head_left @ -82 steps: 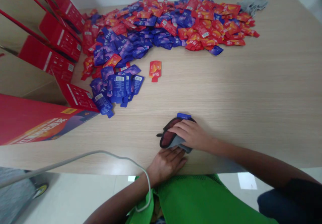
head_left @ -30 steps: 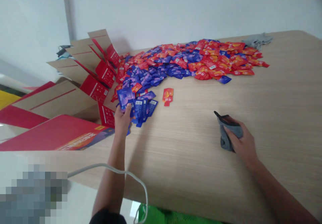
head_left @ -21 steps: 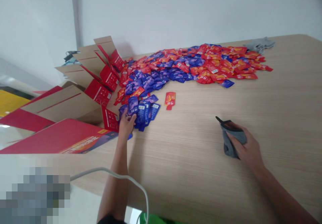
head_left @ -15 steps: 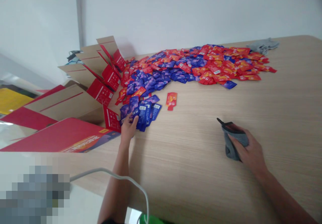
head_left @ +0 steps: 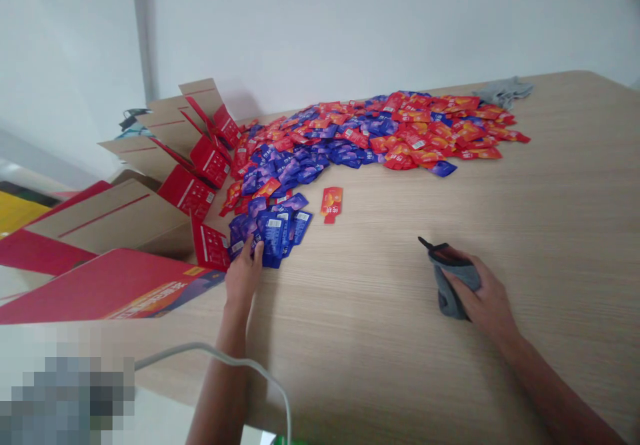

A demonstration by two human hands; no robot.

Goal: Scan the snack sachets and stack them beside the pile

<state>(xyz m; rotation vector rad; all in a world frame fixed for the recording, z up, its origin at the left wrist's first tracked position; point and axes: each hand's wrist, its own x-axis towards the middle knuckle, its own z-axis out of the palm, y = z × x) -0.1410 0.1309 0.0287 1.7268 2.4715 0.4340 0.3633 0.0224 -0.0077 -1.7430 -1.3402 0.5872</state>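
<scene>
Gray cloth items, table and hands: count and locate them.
2: a black-edged gray cloth item in the right hand, and a crumpled gray cloth behind the right end of the sachet heap. More could be hidden under the heap.

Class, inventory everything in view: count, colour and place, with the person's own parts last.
Table: one, pale wood, centre.
Wall: one, whitish, behind.
Packet pile: uncountable, red-orange and blue, along the table's back.
Blue packets: several, blue-purple, in front of the pile's left end.
Lone packet: one, red-orange, right of the blue packets.
Boxes: several, count unclear, red with brown insides, left.
Cloth: one, grey, behind the pile's right end.
Folded item: one, grey with black edging, right.
Cable: one, whitish, lower left.
Yellow item: one, yellow, left edge.
Bundle: one, dark and pale blue, behind the boxes.
Forearms: two, bare, bottom.
Left hand: one, bare, on the blue packets.
Right hand: one, bare, gripping the folded item.
</scene>
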